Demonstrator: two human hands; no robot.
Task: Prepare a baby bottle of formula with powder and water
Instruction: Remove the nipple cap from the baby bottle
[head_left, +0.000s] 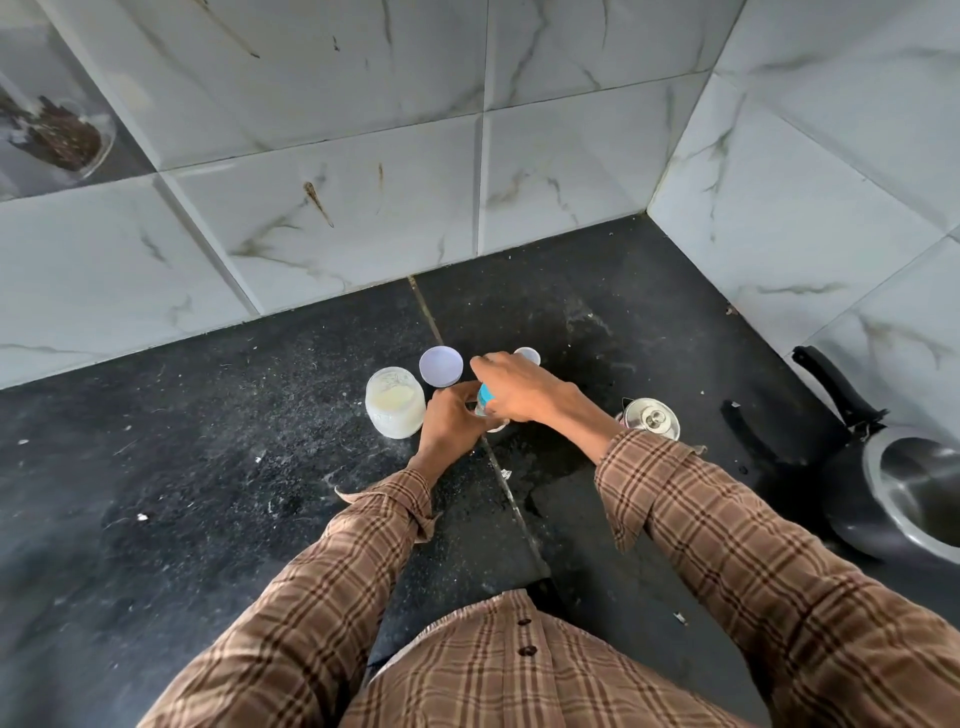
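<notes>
The baby bottle (484, 402), clear with a blue part near its top, stands on the black counter (208, 467) and is mostly hidden by both hands. My left hand (449, 423) grips its body from the left. My right hand (519, 389) curls over its top. Just left of them stands an open jar of pale formula powder (394, 402). The jar's lilac lid (441, 366) lies flat behind it. A small clear cap (529, 355) peeks out behind my right hand.
A steel lidded vessel (652, 418) sits right of my right wrist. A black-handled steel pan (909, 488) lies at the far right edge. Marble-tiled walls (363, 208) close off the back and right of the counter.
</notes>
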